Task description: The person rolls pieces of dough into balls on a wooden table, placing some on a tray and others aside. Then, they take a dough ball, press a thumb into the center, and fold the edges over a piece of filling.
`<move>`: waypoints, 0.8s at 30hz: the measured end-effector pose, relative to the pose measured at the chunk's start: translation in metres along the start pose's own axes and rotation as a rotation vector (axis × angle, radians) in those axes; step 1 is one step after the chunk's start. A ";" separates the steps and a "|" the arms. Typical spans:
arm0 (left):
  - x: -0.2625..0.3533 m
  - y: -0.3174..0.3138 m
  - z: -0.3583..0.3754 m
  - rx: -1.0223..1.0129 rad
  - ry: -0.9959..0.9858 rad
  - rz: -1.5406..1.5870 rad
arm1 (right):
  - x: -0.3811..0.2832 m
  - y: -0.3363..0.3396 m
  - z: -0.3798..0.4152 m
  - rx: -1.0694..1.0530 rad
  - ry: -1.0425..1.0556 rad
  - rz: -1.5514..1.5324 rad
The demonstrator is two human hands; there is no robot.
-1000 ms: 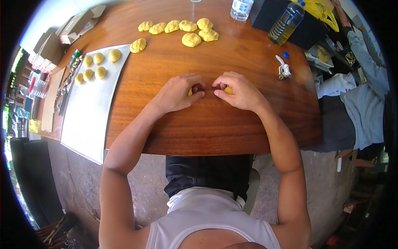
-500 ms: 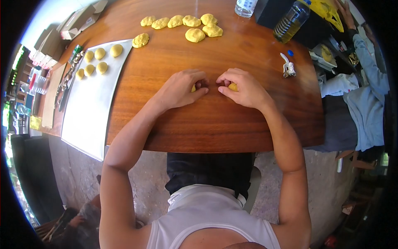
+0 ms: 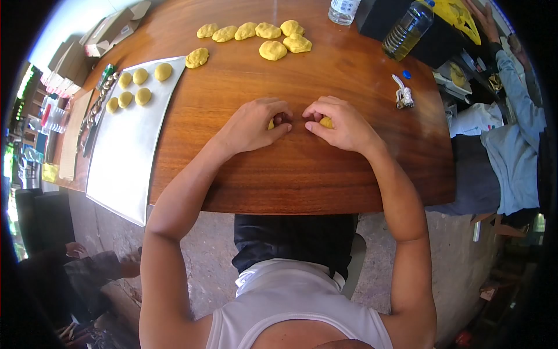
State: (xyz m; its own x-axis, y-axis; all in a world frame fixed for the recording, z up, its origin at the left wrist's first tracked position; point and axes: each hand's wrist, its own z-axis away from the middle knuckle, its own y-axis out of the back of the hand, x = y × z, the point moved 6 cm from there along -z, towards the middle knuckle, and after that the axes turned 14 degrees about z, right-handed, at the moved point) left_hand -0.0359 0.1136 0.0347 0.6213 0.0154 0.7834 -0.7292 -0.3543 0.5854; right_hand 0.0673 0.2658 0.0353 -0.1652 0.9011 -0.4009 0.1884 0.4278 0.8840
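Over the preceding half-second, the left hand (image 3: 256, 123) and right hand (image 3: 344, 123) have held position, fingers (image 3: 281, 107) curled around one yellow dough piece (image 3: 327, 122) each at the worktop (image 3: 285, 186), neither released.

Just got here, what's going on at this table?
Someone at the wooden table is handling yellow dough-like pieces with bare hands: the left hand is curled over one small piece, the right hand over another piece. Six smooth balls sit toward the far end of the metal tray on the left. Eight rougher lumps lie beyond the hands, one by the tray's corner. Another person is partly visible at the right.
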 end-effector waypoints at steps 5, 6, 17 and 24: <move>0.000 0.000 0.000 -0.003 0.001 0.002 | 0.000 0.000 0.000 0.004 0.006 0.005; 0.000 0.000 0.000 -0.001 0.002 0.001 | 0.000 0.000 0.000 0.003 0.001 -0.005; 0.000 0.000 0.001 0.000 0.003 -0.004 | -0.002 0.001 0.000 -0.007 -0.009 -0.012; 0.000 0.000 0.001 -0.005 -0.003 -0.015 | -0.002 0.001 0.000 0.005 0.006 0.004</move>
State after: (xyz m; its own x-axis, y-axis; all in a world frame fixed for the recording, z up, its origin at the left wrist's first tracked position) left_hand -0.0355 0.1132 0.0347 0.6331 0.0184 0.7738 -0.7210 -0.3498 0.5982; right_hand 0.0682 0.2645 0.0371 -0.1700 0.9022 -0.3963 0.1941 0.4249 0.8842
